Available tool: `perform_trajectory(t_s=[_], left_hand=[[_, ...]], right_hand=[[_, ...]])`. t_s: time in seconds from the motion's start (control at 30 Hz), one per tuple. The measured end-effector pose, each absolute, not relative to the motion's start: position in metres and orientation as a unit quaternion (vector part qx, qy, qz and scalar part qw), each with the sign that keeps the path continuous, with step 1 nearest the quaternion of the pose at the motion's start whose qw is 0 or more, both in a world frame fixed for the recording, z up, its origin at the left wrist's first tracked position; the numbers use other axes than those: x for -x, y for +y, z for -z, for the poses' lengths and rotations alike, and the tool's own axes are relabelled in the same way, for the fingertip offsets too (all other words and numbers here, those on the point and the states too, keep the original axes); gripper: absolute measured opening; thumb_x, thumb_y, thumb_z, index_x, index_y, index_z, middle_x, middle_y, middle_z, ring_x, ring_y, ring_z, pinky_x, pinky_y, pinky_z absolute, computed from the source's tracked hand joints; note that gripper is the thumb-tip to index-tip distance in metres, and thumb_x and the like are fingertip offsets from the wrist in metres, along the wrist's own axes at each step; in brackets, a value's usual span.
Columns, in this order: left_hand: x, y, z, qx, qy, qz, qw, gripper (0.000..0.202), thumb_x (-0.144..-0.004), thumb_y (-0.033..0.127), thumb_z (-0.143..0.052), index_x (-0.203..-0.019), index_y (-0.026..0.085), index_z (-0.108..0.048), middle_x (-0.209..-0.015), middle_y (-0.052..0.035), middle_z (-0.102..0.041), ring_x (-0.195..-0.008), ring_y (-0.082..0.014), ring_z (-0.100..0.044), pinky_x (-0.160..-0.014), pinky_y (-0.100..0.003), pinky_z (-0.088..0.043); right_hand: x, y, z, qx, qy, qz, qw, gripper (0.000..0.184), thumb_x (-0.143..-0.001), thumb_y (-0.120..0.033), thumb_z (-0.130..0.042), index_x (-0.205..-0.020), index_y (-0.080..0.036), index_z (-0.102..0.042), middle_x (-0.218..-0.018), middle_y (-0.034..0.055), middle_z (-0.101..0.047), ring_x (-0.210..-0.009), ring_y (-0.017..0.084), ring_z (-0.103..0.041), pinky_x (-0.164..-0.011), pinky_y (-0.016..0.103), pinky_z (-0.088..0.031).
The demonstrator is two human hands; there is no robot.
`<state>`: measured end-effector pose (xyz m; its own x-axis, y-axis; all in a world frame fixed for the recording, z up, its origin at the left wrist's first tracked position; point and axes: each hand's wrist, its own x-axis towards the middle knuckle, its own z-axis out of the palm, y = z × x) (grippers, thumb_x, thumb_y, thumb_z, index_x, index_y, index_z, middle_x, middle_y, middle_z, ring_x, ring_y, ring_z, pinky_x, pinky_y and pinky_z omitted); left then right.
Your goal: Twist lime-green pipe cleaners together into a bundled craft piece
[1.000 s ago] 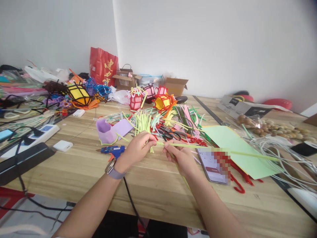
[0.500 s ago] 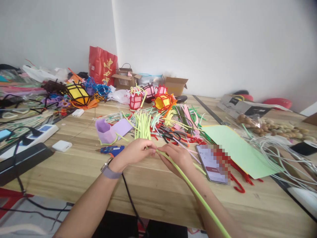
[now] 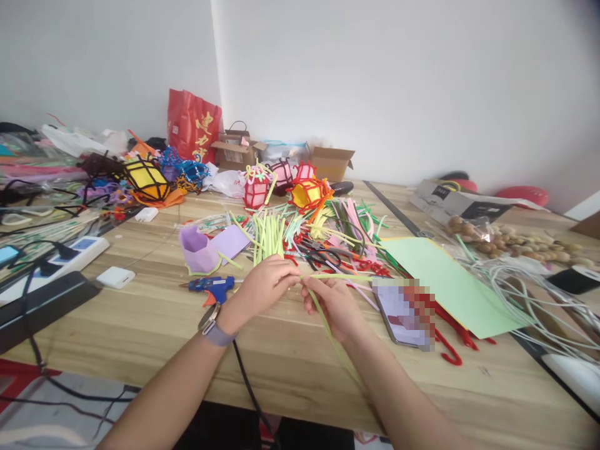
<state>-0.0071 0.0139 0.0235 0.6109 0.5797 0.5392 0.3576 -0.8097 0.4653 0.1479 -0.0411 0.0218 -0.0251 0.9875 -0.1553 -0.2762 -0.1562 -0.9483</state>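
Both hands meet over the middle of the table, pinching yellow-green pipe cleaners (image 3: 330, 328). My left hand (image 3: 269, 284) is closed, thumb and fingertips on the ends of the strands. Against it, my right hand (image 3: 334, 305) pinches the same place; one strand runs level to the right and another slants down across the right wrist. Whether the strands are twisted together is hidden by the fingers. Just behind the hands lies a bundle of yellow-green pipe cleaners (image 3: 269, 236). A blue glue gun (image 3: 213, 286) rests left of my left hand, near a purple felt cup shape (image 3: 199, 249).
A phone (image 3: 400, 315) lies right of my right hand, beside red pipe cleaners and light green sheets (image 3: 454, 281). Scissors (image 3: 323, 255) sit among loose pipe cleaners. Small lanterns (image 3: 309, 194) stand behind. A power strip (image 3: 79, 253) and cables occupy the left; white cords (image 3: 529, 300) the right.
The right hand has turned, its fingers now curled under the strands. One strand has swung out to the right, level, while another hangs below over the wrist. The left hand stays nearly in place.
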Motion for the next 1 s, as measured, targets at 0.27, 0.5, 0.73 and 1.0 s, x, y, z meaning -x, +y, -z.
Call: perform_trajectory(t_s=[0.27, 0.5, 0.73, 1.0], left_hand=[[0.015, 0.024, -0.023, -0.713, 0.360, -0.322, 0.509, 0.023, -0.079, 0.036, -0.057, -0.073, 0.015, -0.063, -0.062, 0.0011, -0.061, -0.058, -0.0114, -0.053, -0.059, -0.023, -0.040], [0.010, 0.024, -0.019, -0.678, 0.334, -0.317, 0.573, 0.028, -0.071, 0.042, -0.063, -0.070, 0.014, -0.061, -0.062, 0.0003, -0.059, -0.059, -0.0114, -0.051, -0.061, -0.024, -0.039], [0.008, 0.016, -0.022, -0.777, 0.325, -0.364, 0.397, 0.021, -0.084, 0.033, -0.054, -0.074, 0.017, -0.063, -0.074, -0.0007, -0.064, -0.071, -0.0141, -0.056, -0.068, -0.026, -0.041], [0.003, 0.008, -0.026, -0.813, 0.313, -0.435, 0.229, 0.018, -0.086, 0.026, -0.052, -0.075, 0.018, -0.064, -0.077, -0.0030, -0.065, -0.079, -0.0172, -0.057, -0.074, -0.029, -0.042]], right_hand=[[-0.178, -0.039, -0.022, 0.485, -0.723, -0.285, 0.400, 0.031, -0.088, -0.043, -0.051, -0.085, -0.018, -0.070, -0.077, 0.0063, -0.068, -0.066, 0.017, -0.063, -0.062, 0.029, -0.049], [-0.175, -0.039, -0.009, 0.450, -0.767, 0.267, 0.371, 0.019, -0.085, -0.034, -0.063, -0.102, -0.027, -0.068, -0.093, 0.0075, -0.066, -0.091, 0.023, -0.058, -0.081, 0.036, -0.040], [-0.160, -0.037, -0.013, 0.557, -0.686, -0.084, 0.460, 0.041, -0.089, -0.040, -0.051, -0.054, -0.020, -0.059, -0.057, 0.0041, -0.062, -0.059, 0.017, -0.055, -0.063, 0.031, -0.041], [-0.148, -0.042, -0.023, 0.453, -0.332, -0.634, 0.532, 0.031, -0.060, -0.046, -0.073, -0.060, -0.019, -0.057, -0.049, -0.0046, -0.046, -0.051, 0.011, -0.050, -0.046, 0.021, -0.038]])
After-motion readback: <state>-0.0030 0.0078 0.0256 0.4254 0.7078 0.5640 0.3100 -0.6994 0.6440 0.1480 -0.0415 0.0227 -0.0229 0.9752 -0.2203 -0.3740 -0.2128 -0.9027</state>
